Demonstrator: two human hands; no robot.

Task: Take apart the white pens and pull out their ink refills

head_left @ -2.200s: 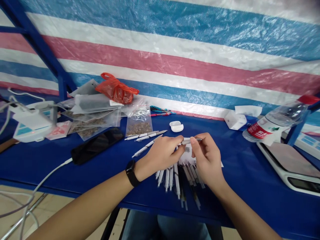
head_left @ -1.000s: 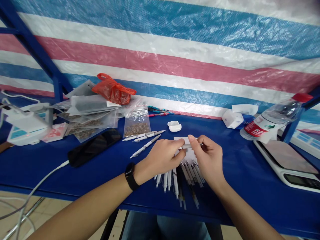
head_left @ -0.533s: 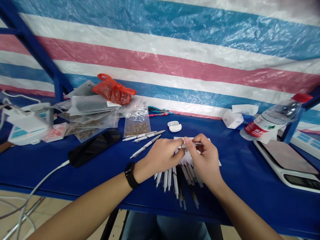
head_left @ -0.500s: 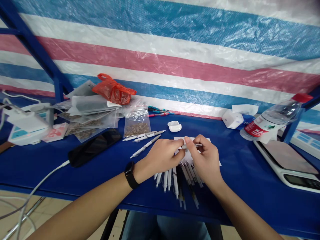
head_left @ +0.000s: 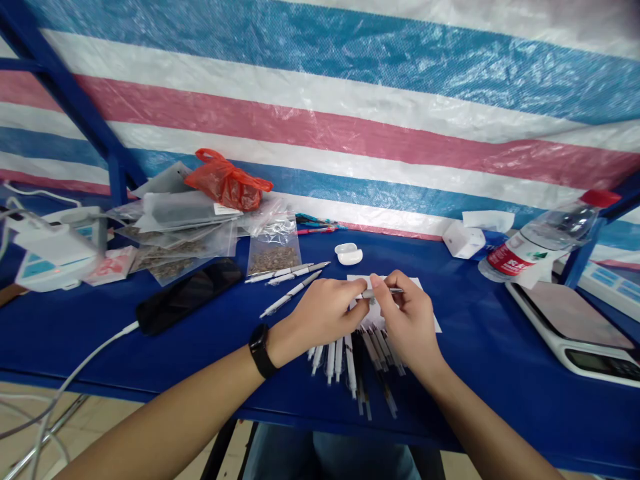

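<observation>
Pen (head_left: 367, 294) in head view: slim smooth barrel, pointed metal tip. Surface (head_left: 480, 380) is smooth, dark blue. Paper (head_left: 424, 310) is thin, flat, white, partly hidden by the hands. White pens (head_left: 351, 367) fan out near the front edge, thin straight cylinders; grey barrels (head_left: 373, 350) and thin see-through tubes (head_left: 390, 400) just beside them. Loose pens (head_left: 291, 293) lie slanted left of the hands. Earbud case (head_left: 349, 254) beyond: glossy, rounded, white plastic. Clear bag (head_left: 273, 257) behind the loose pens is crinkly film, small brown bits inside.

Pen vs fingers: sits crosswise between the hands, above the paper, tip pointing right. Left hand (head_left: 325, 308) pinches the rear part between thumb and index; rear end hidden. Right hand (head_left: 410, 320) has thumb and fingers closed around the front, metal tip showing past the thumb. Exact contact of the right fingers partly hidden, can't tell.
</observation>
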